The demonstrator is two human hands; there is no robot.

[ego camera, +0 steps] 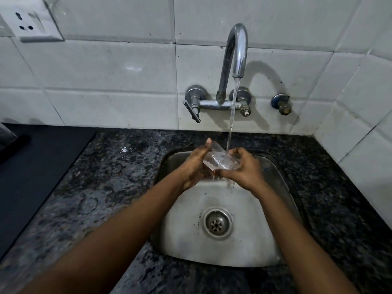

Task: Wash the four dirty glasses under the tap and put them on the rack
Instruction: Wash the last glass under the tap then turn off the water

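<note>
A clear glass (218,159) lies tilted between my two hands over the steel sink (273,172). Water runs from the chrome tap (237,49) straight onto the glass. My left hand (196,166) grips the glass from the left, its thumb up along the side. My right hand (246,168) holds the glass's right end with curled fingers. A second clear glass (126,152) stands on the dark granite counter (101,187) to the left of the sink. No rack is in view.
The drain (217,223) sits in the sink's floor. A black mat (36,166) covers the counter at the left. White tiles (106,81) back the counter, with a wall socket (29,22) at top left and a spare valve (282,103) right of the tap.
</note>
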